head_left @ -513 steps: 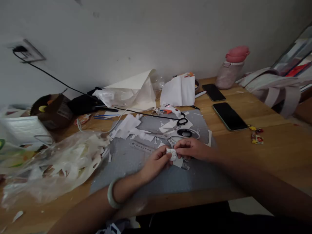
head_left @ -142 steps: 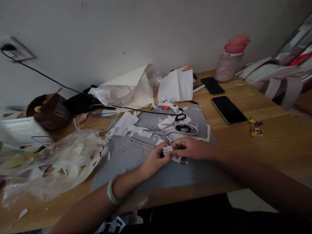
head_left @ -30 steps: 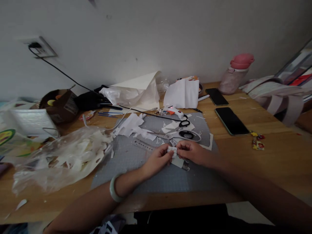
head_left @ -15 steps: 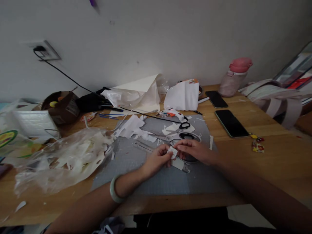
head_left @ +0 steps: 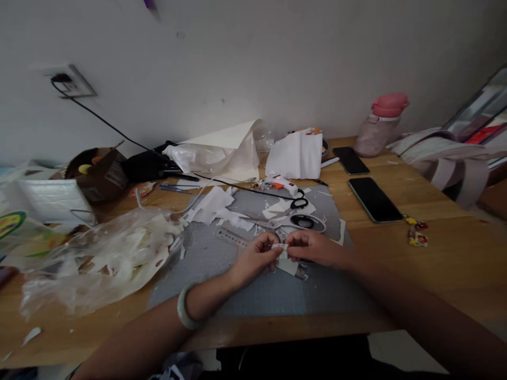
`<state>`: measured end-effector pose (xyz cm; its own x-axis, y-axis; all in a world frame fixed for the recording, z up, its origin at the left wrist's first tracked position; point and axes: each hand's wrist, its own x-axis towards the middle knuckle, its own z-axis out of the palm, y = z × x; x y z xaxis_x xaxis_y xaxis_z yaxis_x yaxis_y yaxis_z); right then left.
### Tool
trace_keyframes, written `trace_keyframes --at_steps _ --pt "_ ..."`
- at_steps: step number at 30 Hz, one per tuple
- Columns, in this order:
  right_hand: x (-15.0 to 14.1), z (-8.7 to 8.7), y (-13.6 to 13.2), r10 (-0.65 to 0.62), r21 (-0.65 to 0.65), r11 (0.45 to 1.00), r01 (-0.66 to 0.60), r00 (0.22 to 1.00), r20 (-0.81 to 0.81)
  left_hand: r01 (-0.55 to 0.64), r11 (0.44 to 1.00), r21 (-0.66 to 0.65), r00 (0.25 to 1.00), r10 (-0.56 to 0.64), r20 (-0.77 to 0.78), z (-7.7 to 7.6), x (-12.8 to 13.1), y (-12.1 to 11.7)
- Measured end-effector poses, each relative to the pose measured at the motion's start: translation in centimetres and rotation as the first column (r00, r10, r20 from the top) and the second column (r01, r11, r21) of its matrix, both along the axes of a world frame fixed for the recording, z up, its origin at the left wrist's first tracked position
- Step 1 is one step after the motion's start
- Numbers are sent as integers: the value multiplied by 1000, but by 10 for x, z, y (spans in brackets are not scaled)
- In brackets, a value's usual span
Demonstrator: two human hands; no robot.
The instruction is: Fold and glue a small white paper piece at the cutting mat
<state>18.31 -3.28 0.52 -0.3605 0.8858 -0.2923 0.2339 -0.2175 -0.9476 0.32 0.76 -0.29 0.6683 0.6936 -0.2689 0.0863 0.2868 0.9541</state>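
Note:
Above the grey cutting mat, a small white piece with dark lines, perhaps paper or card, is pinched between both hands. My left hand grips its left side with thumb and fingers, and a pale bracelet circles that wrist. My right hand has thumb and fingertips closed on the right edge. Just beyond the hands lie scissors with black-and-white handles. A clear ruler rests beside my left fingers. Below the hands, a pale strip lies by a grey-ended object partly hidden.
A white glue gun with a black cord lies behind the scissors. Paper scraps and a plastic bag of offcuts are to the left. Two phones, a keychain and a pink-lidded bottle stand or lie right.
My right hand has curled its fingers in and now pinches the small white piece's right edge. The piece has turned more level between the hands. My left hand has barely moved.

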Motion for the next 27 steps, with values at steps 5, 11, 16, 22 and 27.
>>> trace_keyframes --at_steps 5,11,16,22,27 --pt "-2 4 -1 -2 31 1000 2 1000 -13 1 1000 -10 1000 -1 9 1 0 0" --pt "-3 3 0 -15 15 1000 15 1000 9 -32 999 -17 999 33 7 1 0 0" --pt "-4 6 -1 -13 17 1000 13 1000 17 -52 998 -22 998 53 18 0 1 1" --pt "-5 3 -2 -109 2 994 110 992 -59 -6 1000 11 1000 6 -17 0 1 1" --pt "-3 2 -1 -63 22 998 64 998 -30 24 1000 15 999 -23 -44 2 0 1"
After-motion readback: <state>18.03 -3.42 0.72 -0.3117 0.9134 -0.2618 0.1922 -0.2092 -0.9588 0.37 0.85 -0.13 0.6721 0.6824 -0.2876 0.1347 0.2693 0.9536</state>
